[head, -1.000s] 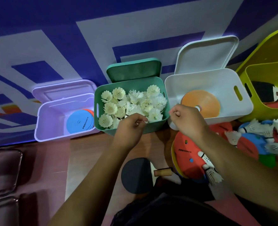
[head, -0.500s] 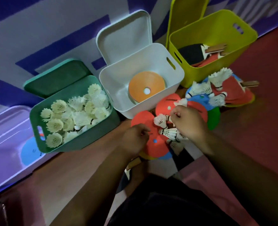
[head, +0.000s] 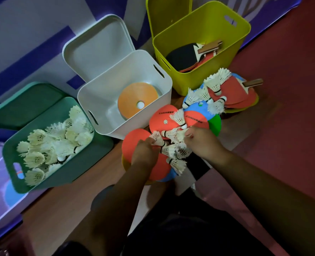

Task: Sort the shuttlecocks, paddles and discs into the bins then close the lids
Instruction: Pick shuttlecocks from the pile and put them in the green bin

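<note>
- Fingers of the left hand [head: 143, 154] are curled, pinching the feathers of a shuttlecock [head: 158, 140] just in front of the white bin [head: 114, 126]
- Fingers of the right hand [head: 203, 143] are bent and pinch a second shuttlecock [head: 179, 134] off that bin's front right corner
- Loose shuttlecocks [head: 178, 163] lie between both hands on red discs [head: 134, 139] near the white bin's front wall
- Orange discs [head: 134, 97] lie inside the white bin
- Green bin [head: 73, 172], heaped with shuttlecocks, stands left of the white bin
- Yellow bin [head: 208, 74], holding paddles [head: 182, 56], stands right of the white bin
</note>
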### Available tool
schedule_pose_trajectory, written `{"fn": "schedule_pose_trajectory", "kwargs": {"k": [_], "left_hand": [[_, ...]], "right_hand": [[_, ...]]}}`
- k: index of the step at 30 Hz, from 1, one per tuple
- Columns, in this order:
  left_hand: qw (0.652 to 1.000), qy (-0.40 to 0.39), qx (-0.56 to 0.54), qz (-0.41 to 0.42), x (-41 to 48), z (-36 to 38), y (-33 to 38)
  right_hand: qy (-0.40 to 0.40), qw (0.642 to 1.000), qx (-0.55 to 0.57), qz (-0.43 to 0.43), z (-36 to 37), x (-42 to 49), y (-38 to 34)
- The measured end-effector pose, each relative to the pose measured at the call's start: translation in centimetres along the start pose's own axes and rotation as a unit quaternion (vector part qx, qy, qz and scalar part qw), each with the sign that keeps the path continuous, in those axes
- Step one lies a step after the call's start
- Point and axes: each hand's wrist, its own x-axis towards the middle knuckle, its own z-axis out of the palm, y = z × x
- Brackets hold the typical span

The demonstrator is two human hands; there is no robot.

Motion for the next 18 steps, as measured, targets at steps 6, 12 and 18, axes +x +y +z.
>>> {"fn": "schedule_pose_trajectory", "kwargs": {"k": [6,12,18], "left_hand": [[0.999,0.037,0.021,0.018,0.2,-1.1,-0.4],[0.992,0.125,-0.004,0.025,-2.0,-4.0,-0.8],[0.982,0.184,-0.042,0.027,-5.1,-7.0,-2.3]], "right_hand": [[-0.033,0.997,-0.064,-0.002,1.6,1.6,-2.0],[-0.009,0.997,-0.078,-0.017,2.6,2.8,-3.4],[-0.068,0.990,-0.009,-0.120,1.8,3.1,-6.8]]}}
